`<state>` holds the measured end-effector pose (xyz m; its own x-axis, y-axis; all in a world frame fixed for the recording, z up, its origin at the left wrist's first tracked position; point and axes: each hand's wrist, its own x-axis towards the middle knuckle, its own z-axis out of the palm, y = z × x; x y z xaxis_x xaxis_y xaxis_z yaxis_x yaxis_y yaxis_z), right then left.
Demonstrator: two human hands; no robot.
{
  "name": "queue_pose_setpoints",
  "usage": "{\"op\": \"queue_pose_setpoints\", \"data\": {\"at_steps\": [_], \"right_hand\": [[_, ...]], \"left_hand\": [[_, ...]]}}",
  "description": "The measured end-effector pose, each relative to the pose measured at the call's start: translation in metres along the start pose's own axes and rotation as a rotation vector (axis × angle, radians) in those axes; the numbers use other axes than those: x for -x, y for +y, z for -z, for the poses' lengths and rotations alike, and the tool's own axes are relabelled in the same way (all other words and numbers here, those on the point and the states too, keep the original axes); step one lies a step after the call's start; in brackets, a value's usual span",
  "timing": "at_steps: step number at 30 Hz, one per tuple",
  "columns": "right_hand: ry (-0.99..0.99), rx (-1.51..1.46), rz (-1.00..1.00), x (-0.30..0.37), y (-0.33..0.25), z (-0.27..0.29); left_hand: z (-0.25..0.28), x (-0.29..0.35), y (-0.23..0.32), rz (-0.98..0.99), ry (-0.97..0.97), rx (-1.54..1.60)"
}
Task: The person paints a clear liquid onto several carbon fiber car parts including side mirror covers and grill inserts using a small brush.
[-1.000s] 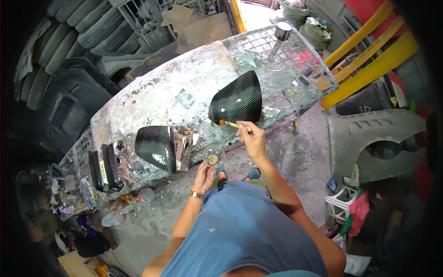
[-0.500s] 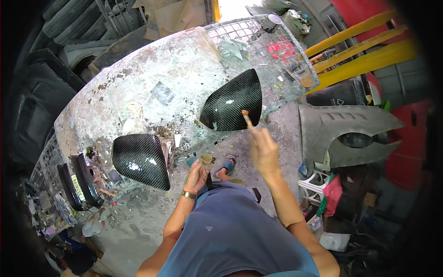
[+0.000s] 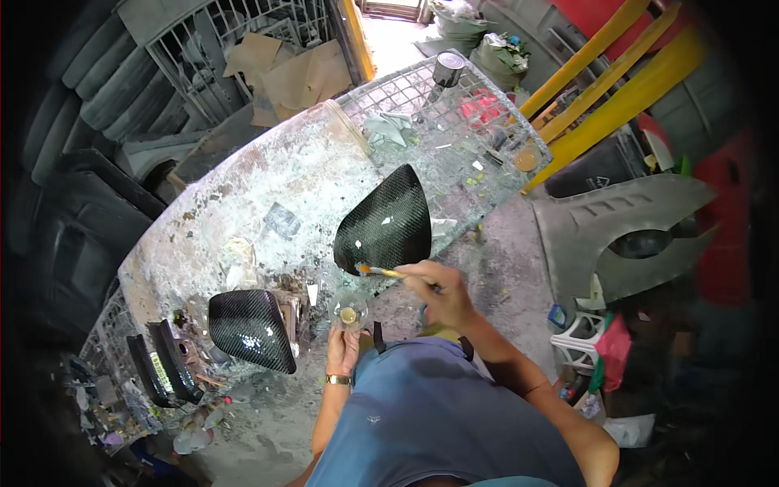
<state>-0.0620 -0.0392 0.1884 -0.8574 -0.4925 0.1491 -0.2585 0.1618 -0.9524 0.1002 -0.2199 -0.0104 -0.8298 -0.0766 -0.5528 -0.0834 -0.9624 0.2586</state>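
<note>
My right hand point(image 3: 442, 294) is closed round a paintbrush point(image 3: 381, 272) with orange bristles. Its tip meets the lower left corner of a glossy black carbon-fibre shell point(image 3: 388, 221), shaped like a car mirror cover. Just below that corner, my left hand point(image 3: 342, 349) grips a small clear cup point(image 3: 350, 313) with a little yellowish liquid at its bottom. To the left, a second carbon-fibre shell point(image 3: 250, 329) rests on a block at the near side of the paint-spattered table point(image 3: 195, 235). Two narrow dark curved pieces point(image 3: 165, 365) lie farther left.
A metal can point(image 3: 448, 70) and a crumpled pale cloth point(image 3: 389, 127) sit toward the table's far end, over wire mesh. Grey sandpaper point(image 3: 282, 220) lies mid-table. At right stand a grey car fender point(image 3: 625, 235), yellow bars point(image 3: 613, 105) and a white stool point(image 3: 578, 341).
The brush has moved from the shell's right side to its lower left corner, with my right hand turned sideways. My left hand still holds the cup. The whole view has shifted.
</note>
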Motion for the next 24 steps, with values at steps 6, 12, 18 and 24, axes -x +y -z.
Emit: {"op": "queue_pose_setpoints", "data": {"at_steps": [6,12,18,24], "right_hand": [[0.066,-0.292,-0.258,-0.038,0.039,0.104],[-0.07,-0.64,-0.41,-0.113,0.113,0.175],[-0.384,-0.781,-0.417,-0.185,0.158,0.152],[-0.161,-0.726,-0.324,-0.21,0.173,0.145]], "left_hand": [[0.008,-0.007,-0.031,-0.215,0.042,0.247],[-0.028,0.004,-0.094,-0.474,0.166,0.419],[-0.063,0.024,-0.161,-0.643,0.158,0.424],[-0.091,0.032,-0.198,-0.645,0.221,0.489]]}}
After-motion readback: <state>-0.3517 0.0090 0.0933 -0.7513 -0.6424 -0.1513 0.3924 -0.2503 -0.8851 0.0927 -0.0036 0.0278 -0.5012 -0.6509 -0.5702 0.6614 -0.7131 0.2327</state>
